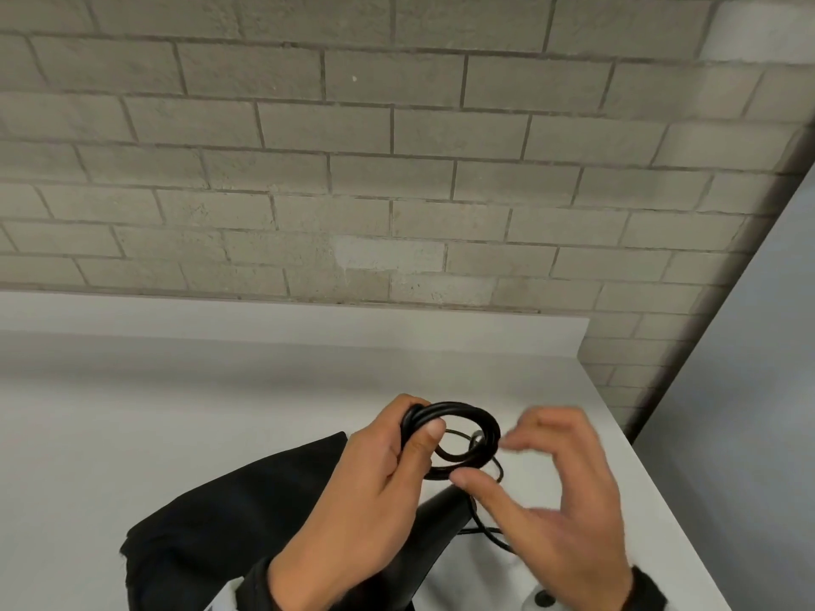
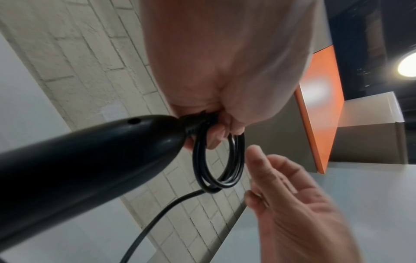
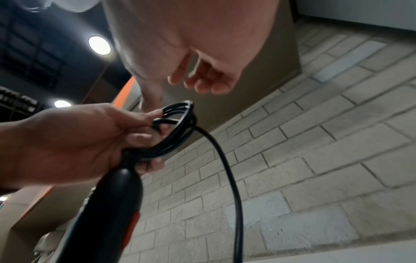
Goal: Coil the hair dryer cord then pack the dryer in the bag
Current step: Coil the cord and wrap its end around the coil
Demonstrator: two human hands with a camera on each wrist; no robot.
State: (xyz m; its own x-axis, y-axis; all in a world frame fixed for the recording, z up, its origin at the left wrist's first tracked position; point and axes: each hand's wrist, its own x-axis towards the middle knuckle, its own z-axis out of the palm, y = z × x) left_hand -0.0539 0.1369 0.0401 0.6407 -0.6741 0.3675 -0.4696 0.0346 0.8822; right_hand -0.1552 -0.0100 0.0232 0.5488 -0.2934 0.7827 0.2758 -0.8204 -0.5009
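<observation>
A coiled black cord (image 1: 454, 434) is gripped by the left hand (image 1: 375, 491), above the hair dryer handle (image 1: 434, 518). The right hand (image 1: 555, 487), at 3 o'clock of the coil, is held with fingers relaxed, grasping nothing. A black bag (image 1: 229, 513) is laid flat on the white table (image 1: 176, 390) at 8 o'clock; its contents cannot be seen.

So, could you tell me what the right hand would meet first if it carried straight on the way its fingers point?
Most likely the coiled cord held by the left hand. The right hand is open beside it; blur leaves the gap unclear.
</observation>
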